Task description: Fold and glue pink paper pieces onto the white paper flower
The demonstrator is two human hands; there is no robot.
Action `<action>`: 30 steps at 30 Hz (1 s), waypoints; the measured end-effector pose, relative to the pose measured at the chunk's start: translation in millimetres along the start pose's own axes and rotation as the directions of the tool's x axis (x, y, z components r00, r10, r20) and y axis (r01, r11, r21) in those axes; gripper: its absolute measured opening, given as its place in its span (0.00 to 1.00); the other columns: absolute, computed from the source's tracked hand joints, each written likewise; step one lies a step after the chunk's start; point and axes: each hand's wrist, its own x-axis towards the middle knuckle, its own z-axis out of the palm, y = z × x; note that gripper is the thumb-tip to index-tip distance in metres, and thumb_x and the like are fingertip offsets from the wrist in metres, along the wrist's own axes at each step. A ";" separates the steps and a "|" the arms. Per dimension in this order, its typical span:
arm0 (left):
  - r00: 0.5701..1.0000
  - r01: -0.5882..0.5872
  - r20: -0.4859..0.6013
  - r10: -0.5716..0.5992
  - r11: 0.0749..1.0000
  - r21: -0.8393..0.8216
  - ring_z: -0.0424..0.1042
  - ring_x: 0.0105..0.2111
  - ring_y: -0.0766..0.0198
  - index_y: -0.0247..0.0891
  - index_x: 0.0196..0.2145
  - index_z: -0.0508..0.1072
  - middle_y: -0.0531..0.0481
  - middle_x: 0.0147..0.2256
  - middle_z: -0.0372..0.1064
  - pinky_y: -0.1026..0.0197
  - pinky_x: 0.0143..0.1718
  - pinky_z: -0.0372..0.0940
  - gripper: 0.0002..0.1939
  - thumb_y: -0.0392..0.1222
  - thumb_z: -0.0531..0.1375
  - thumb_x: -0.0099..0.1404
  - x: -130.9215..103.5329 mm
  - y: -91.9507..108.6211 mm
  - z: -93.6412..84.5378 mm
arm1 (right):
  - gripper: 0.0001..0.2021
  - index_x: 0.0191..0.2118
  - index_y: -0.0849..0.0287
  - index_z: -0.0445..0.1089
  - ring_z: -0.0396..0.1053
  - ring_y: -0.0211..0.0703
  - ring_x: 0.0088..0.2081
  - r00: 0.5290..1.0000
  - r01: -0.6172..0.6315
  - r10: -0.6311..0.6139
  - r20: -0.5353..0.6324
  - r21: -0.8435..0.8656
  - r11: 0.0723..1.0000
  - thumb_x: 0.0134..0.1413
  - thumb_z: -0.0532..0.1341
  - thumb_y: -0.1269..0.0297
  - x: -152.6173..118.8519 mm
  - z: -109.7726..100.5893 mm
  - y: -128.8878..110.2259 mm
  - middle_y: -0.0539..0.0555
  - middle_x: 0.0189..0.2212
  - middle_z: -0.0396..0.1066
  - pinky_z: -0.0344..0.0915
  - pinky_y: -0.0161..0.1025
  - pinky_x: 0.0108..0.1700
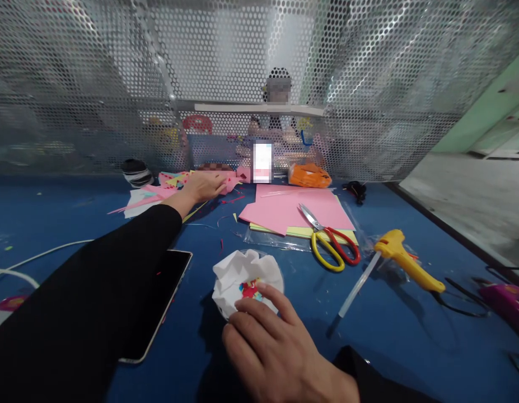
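My left hand [205,186] reaches out at the far side of the table, over pink paper scraps [232,182]. Its fingers look stretched and loosely bent; whether they touch the paper I cannot tell. Close to me stands a small round bowl lined with crumpled white paper [229,271], with red, yellow and blue bits [249,289] inside. My right hand [276,341] rests over its near rim, fingers curved and apart, the index fingertip close to the coloured bits. The hand hides the bowl's near side. Nothing shows gripped in either hand.
Scissors [320,229] lie across pink sheets [297,207]. A yellow glue gun [404,260] with a clear glue stick sits right. A dark tablet [158,302] lies under my left arm. Farther back are a lit phone [262,162], an orange packet [309,175] and a perforated metal screen [225,50].
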 end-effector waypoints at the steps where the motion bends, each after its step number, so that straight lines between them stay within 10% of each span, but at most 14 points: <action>1: 1.000 0.017 -0.011 -0.017 1.000 0.013 0.71 0.51 0.43 0.38 0.51 0.73 0.35 0.50 0.73 0.51 0.45 0.61 0.22 0.51 0.48 0.71 2.7 2.7 0.6 | 0.11 0.37 0.63 0.73 0.71 0.42 0.41 1.000 -0.004 0.004 0.005 0.005 1.000 0.63 0.52 0.75 0.3 -0.7 0.3 0.52 0.32 0.76 0.49 0.47 0.68; 16: 0.969 0.229 -0.086 -0.230 0.973 -0.018 0.73 0.48 0.43 0.35 0.58 0.69 0.33 0.47 0.75 0.50 0.44 0.62 0.26 0.51 0.48 0.70 4.2 32.6 5.9 | 0.09 0.38 0.62 0.72 0.70 0.45 0.43 0.998 0.021 -0.020 0.054 -0.010 1.000 0.63 0.54 0.72 -1.2 -3.1 -1.4 0.53 0.32 0.74 0.46 0.50 0.69; 23: 0.902 0.398 0.253 -0.349 0.900 -0.177 0.76 0.41 0.46 0.38 0.32 0.77 0.40 0.35 0.77 0.52 0.39 0.67 0.26 0.66 0.60 0.60 6.4 83.4 3.8 | 0.10 0.35 0.60 0.70 0.69 0.44 0.42 0.995 0.017 -0.014 0.103 -0.028 0.999 0.63 0.52 0.74 1.6 -8.3 2.6 0.52 0.31 0.72 0.50 0.48 0.67; 30: 0.858 0.491 0.369 -0.358 0.782 -0.383 0.73 0.47 0.55 0.37 0.53 0.70 0.44 0.52 0.69 0.49 0.46 0.71 0.18 0.47 0.60 0.70 -1.0 100.4 -6.7 | 0.09 0.35 0.58 0.68 0.68 0.43 0.40 0.993 0.017 -0.008 0.116 -0.076 0.997 0.65 0.52 0.73 1.3 -4.7 6.2 0.50 0.31 0.72 0.49 0.49 0.67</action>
